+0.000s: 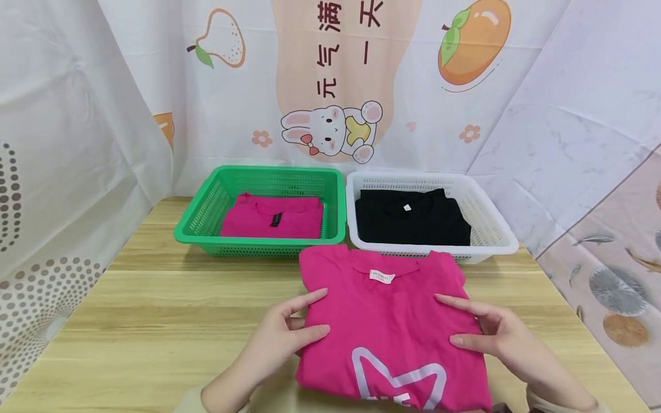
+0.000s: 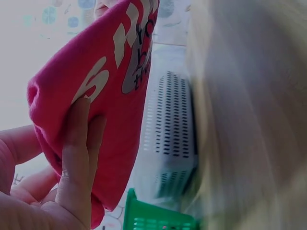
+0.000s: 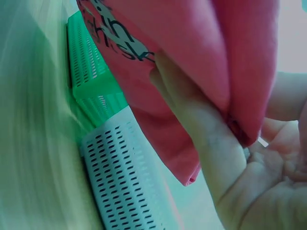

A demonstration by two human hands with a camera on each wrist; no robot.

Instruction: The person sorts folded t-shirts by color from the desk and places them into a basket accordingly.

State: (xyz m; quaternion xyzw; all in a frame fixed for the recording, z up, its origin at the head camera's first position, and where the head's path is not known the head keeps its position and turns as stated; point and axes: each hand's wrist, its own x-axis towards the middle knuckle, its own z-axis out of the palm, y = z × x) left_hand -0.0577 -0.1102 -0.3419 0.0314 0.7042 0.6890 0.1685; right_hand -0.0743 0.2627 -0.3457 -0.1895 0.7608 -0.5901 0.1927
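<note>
A folded pink T-shirt [image 1: 382,315] with a white neck label and a white star outline is held above the table between both hands. My left hand [image 1: 289,327] grips its left side, thumb and a finger on top, other fingers underneath. On the right side my right hand [image 1: 496,330] grips it the same way. In the left wrist view, fingers [image 2: 76,143] press the printed underside of the shirt. The right wrist view likewise shows fingers [image 3: 192,110] under the fabric, beside dark lettering. The shirt's collar edge overlaps the front of the white basket in the head view.
A green basket [image 1: 258,242] at the back left holds another folded pink shirt [image 1: 279,221] with a dark label. Beside it stands a white basket [image 1: 493,229] with folded black clothing [image 1: 413,221]. Both rest on the wooden table [image 1: 170,321], with a printed curtain [image 1: 232,115] behind.
</note>
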